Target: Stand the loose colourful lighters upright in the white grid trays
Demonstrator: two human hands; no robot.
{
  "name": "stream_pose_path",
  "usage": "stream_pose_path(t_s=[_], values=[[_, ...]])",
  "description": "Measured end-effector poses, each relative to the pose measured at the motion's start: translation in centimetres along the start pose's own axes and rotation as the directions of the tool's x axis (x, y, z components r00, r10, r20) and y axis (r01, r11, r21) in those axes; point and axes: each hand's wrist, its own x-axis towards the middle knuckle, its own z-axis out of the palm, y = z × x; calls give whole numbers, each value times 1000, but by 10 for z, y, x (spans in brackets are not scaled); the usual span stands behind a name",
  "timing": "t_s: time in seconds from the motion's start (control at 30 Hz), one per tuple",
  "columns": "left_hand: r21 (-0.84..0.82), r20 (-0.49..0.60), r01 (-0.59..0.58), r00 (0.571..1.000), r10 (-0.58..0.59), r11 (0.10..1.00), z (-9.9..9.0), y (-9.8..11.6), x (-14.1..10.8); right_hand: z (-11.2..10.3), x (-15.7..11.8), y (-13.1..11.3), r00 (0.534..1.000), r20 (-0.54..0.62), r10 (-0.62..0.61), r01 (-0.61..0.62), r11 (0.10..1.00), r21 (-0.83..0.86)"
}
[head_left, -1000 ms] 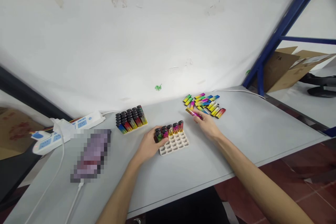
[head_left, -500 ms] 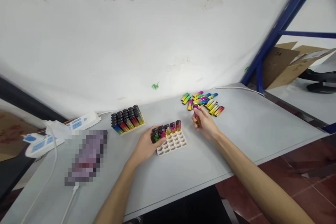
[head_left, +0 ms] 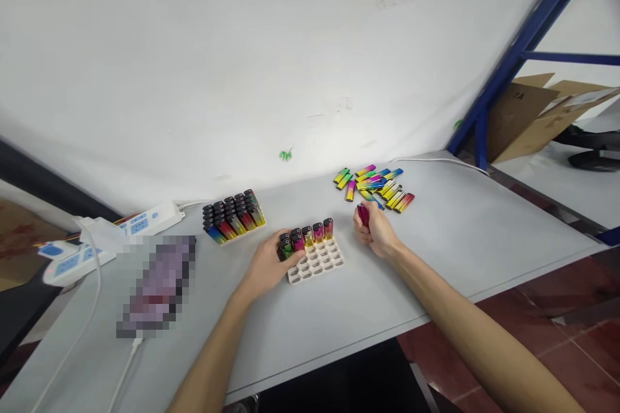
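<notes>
Facing 12 o'clock: clock directions run from the partly filled white tray (head_left: 322,264), with 12 toward the wall (head_left: 232,77).
Near edge: a dark surface (head_left: 334,381) lies at 6 o'clock, below the edge of the grey table (head_left: 290,348).
Blurred item: a pixelated purple slab (head_left: 157,287) lies near 9 o'clock, a white cable at its near end.
Left hand: at 9 o'clock, the left hand (head_left: 268,264) cups the tray's left end, thumb across the front of the standing lighters (head_left: 297,242), fingers curled behind them and partly hidden; cannot tell whether they press together.
Partly filled tray: a line of black-topped lighters fills the far side, two deep at the left; nearer sockets are open.
Right hand: at 2 o'clock, the right hand (head_left: 371,226) pinches a dark magenta lighter (head_left: 363,214) roughly upright, fingers curled in; it is apart from the tray.
Full tray: at 10 o'clock, rows of black-topped lighters (head_left: 235,216).
Power strip: a white power strip (head_left: 152,218) sits beyond the slab.
Loose pile: at 1 o'clock, shiny multicoloured pieces (head_left: 375,184) lie flat, some overlapping.
Farthest: a cardboard box (head_left: 523,116) at 2 o'clock, behind a blue frame (head_left: 513,55).
</notes>
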Motion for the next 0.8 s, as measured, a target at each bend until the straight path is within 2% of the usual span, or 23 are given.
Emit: stream_pose_path(t_s=[0.23,0.5,0.7,0.8], values=[[20,-19,-23,1000,24,1000,0,-1,0,-1,1,3,999,54,1,0,1000,-20],[-20,0,-5,1000,5,1000,0,0,1,2,0,2,1000,15,26,-26,999,-24],[-46,-9,22,1000,-22,999,4,-1,1,1,0,4,999,10,-35,35,998,-53],[-31,-35,22,999,-23,999,6,-1,1,0,1,7,985,20,-169,170,979,-109]])
